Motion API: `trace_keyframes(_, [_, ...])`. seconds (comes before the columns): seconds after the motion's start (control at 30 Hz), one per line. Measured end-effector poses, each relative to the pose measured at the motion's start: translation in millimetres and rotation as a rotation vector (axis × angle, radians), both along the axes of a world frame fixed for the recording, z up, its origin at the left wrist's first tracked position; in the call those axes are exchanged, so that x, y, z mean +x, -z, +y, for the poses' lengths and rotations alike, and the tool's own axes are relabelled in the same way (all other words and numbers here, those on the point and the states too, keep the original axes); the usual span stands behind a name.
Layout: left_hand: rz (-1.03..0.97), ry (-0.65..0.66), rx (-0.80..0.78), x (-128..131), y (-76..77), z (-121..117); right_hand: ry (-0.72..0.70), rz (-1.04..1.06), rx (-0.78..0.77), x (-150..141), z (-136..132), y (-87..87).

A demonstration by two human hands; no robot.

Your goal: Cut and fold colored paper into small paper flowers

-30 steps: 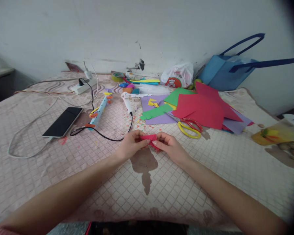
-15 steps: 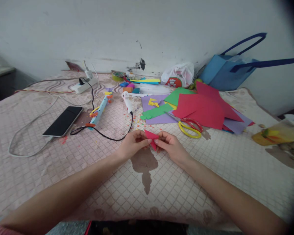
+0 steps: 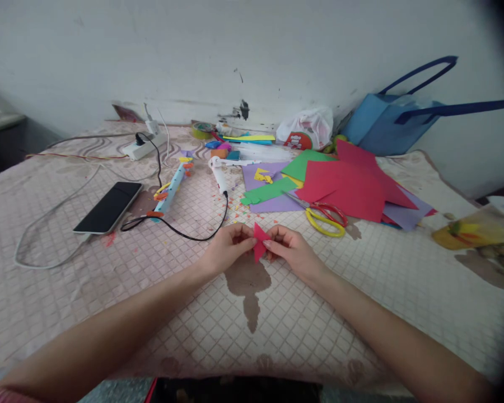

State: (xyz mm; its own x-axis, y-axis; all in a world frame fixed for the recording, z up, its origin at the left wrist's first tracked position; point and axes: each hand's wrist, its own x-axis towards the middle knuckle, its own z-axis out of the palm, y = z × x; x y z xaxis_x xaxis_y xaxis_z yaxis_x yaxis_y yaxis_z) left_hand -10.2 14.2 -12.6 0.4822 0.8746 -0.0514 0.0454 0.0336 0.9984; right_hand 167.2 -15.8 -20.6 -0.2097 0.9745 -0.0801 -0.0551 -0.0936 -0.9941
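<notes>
A small folded piece of red paper (image 3: 259,234) is pinched between my two hands, low over the middle of the table. My left hand (image 3: 230,246) grips its left side with thumb and fingers. On the other side my right hand (image 3: 292,249) pinches its right edge, with the lower fingers partly hidden. Just beyond lie scissors with red and yellow handles (image 3: 325,218), their blades resting on coloured sheets. The large red sheets (image 3: 344,187) are the same colour as the held piece.
To the left are a phone (image 3: 108,208) on a charging cable, a pale blue strip with orange pieces (image 3: 172,187) and a power strip (image 3: 145,146). A corded white tool (image 3: 219,176) lies ahead. At right stand a plastic cup (image 3: 474,226) and a blue bag (image 3: 386,123).
The folded red paper has turned between my fingers; its points now face up and down. Both hands have stayed in nearly the same place.
</notes>
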Motion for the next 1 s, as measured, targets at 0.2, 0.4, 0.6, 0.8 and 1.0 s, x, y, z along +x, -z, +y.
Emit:
trace_keyframes(0.2, [0.014,0.026,0.011,-0.6,-0.3,0.0,-0.066,-0.041,-0.016,-0.2,-1.9,-5.8])
trace_keyframes(0.4, [0.028,0.07,-0.003,-0.4,1.1,-1.1,-0.043,-0.057,0.006,0.0,-1.2,-3.7])
trace_keyframes(0.6, [0.009,0.14,-0.062,-0.2,0.9,-2.2,0.017,-0.042,0.029,0.1,-0.3,-1.6])
trace_keyframes(0.8, [-0.046,0.085,-0.235,0.9,-0.5,-2.0,-0.022,-0.093,0.079,2.7,0.4,-1.7])
trace_keyframes(1.0, [-0.15,-0.068,-0.331,2.4,1.0,-2.9,-0.018,-0.03,0.02,1.4,-0.2,-1.6])
